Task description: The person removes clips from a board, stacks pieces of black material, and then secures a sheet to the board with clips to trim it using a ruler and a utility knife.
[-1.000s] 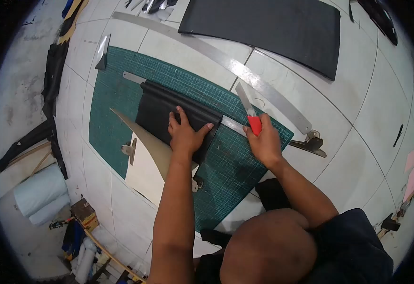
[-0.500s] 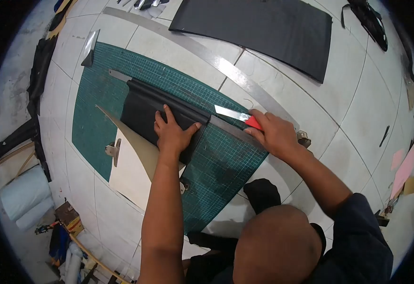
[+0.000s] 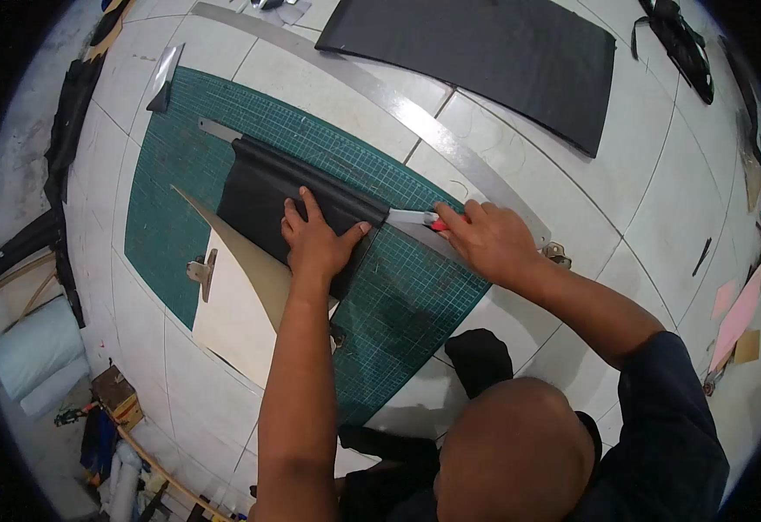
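Observation:
My left hand [image 3: 318, 240] lies flat with fingers spread on a black sheet of leather-like material [image 3: 254, 187]. One long edge of the sheet is folded over a steel ruler [image 3: 219, 130], whose two ends stick out. My right hand [image 3: 504, 248] grips a utility knife [image 3: 439, 223] with a red handle. Its blade points left and meets the right end of the fold, by the ruler. Underneath is a green cutting mat [image 3: 424, 287]. Cream card [image 3: 237, 313] with one curled edge lies near my left forearm, a metal clip [image 3: 200, 271] on it.
A long metal straightedge [image 3: 433, 135] crosses the tiled floor beyond the mat. Farther off lies a large black panel [image 3: 476, 65]. A shiny blade-like tool [image 3: 165, 78] rests at the mat's far left corner. Rolls [image 3: 41, 348] and scraps line the left side.
My right hand has moved slightly left, bringing the knife blade from above the ruler down to the end of the black fold. My left hand stays put on the sheet.

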